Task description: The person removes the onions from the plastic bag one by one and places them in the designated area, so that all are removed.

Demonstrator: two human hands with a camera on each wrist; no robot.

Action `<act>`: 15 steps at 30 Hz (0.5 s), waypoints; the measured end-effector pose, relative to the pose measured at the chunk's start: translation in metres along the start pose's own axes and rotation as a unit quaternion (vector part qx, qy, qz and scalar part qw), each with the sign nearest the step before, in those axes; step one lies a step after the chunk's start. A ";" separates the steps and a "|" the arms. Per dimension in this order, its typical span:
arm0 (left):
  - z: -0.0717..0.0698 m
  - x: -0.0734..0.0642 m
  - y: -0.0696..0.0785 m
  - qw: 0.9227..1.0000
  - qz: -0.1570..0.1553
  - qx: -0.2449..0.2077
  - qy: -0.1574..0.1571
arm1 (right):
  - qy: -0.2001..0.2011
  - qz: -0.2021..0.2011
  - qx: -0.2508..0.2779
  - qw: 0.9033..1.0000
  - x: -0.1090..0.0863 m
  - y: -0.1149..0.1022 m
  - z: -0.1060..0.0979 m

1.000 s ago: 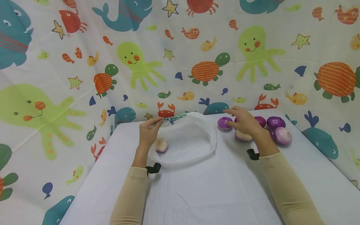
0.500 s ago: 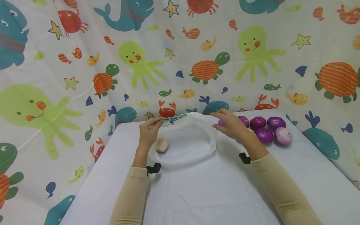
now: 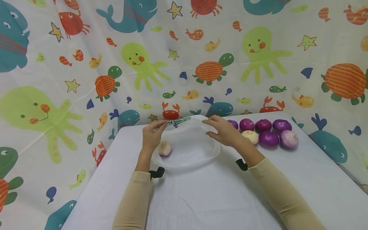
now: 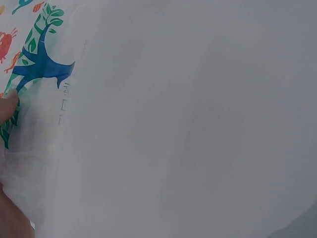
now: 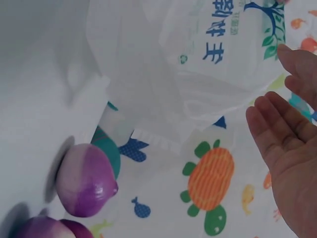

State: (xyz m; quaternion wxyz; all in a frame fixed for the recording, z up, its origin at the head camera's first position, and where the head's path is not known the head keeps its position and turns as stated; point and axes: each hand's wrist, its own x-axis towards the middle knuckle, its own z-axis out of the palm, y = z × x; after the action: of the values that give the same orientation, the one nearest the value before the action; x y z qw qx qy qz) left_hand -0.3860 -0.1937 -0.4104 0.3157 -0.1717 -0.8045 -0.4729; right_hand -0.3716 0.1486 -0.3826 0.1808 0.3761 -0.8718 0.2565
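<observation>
A thin white plastic bag (image 3: 189,150) lies with its mouth spread on the table, printed with a tree and blue writing (image 5: 214,52). My left hand (image 3: 151,135) pinches the bag's far left edge between thumb and fingers; in the left wrist view only the thumb (image 4: 7,107) and part of the hand show. Inside the bag, at its left side, is a pale onion (image 3: 164,148) with a purple edge. My right hand (image 3: 224,130) hovers at the bag's right rim, fingers extended and apart from the thumb, holding nothing. In the right wrist view its fingertips are close beside the printed plastic.
To the right, several purple onions (image 3: 268,138) sit in two rows with a cream onion (image 3: 250,137) and a light purple one (image 3: 288,139). One purple onion (image 5: 85,179) is partly hidden by my right hand in the head view. Behind the white table (image 3: 212,198) hangs a sea-animal curtain (image 3: 178,41).
My right hand has moved left, from over the onions to the bag's right rim, uncovering the cream onion and its neighbours. My left hand has stayed at the bag's edge.
</observation>
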 end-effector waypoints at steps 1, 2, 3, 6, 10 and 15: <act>0.000 0.000 -0.001 1.000 0.001 0.000 -0.001 | 0.001 -0.002 0.000 1.000 0.001 -0.002 0.001; 0.000 0.000 -0.001 1.000 0.002 0.001 -0.001 | 0.002 -0.003 0.001 1.000 0.001 -0.004 0.002; 0.000 0.000 -0.001 1.000 0.003 0.001 -0.001 | 0.002 -0.004 0.001 1.000 0.002 -0.005 0.003; 0.000 0.000 -0.001 1.000 0.002 -0.003 -0.003 | 0.000 -0.007 0.001 1.000 0.004 -0.009 0.007; 0.000 0.000 0.000 1.000 0.000 -0.006 -0.005 | -0.017 -0.009 0.007 1.000 0.007 -0.014 0.012; 0.000 0.000 0.002 1.000 0.005 -0.004 -0.001 | -0.038 -0.008 0.007 0.999 0.013 -0.022 0.018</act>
State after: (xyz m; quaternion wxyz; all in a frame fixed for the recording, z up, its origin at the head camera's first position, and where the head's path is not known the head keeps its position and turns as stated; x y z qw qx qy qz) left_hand -0.3850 -0.1929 -0.4090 0.3167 -0.1777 -0.8019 -0.4744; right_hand -0.3655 0.1178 -0.3832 0.1467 0.3936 -0.8735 0.2462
